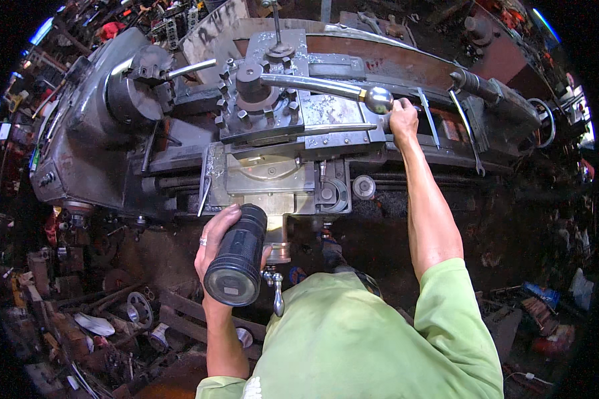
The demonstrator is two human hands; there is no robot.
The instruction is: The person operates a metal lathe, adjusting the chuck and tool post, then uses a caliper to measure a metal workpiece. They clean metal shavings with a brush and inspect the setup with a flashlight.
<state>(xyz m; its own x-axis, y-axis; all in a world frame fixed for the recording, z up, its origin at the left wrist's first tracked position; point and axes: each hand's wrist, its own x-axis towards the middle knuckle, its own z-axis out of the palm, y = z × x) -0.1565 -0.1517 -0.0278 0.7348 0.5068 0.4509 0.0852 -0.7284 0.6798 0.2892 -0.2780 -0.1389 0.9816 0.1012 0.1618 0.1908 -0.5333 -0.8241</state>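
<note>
My left hand (pixel 214 241) wraps around a thick black flashlight (pixel 238 256), whose yellowish light falls on the metal cross slide (pixel 269 174) of a lathe. My right arm reaches out to the far right, and the right hand (pixel 404 120) is closed at the end of the compound slide (pixel 336 113), right beside a shiny ball knob (pixel 379 100). What its fingers grip there is hidden. The ball knob ends a long lever (pixel 313 83) on the square tool post (pixel 249 93), which is ringed with bolts. A small crank handle (pixel 278 299) hangs just right of the flashlight.
At left is the lathe's chuck (pixel 136 90), with a metal rod (pixel 192 68) sticking out. The tailstock (pixel 496 93) stands at right. A caliper-like tool (pixel 428 118) and a wrench (pixel 468 133) lie across the bed. Scrap and a small handwheel (pixel 140 309) clutter the lower left floor.
</note>
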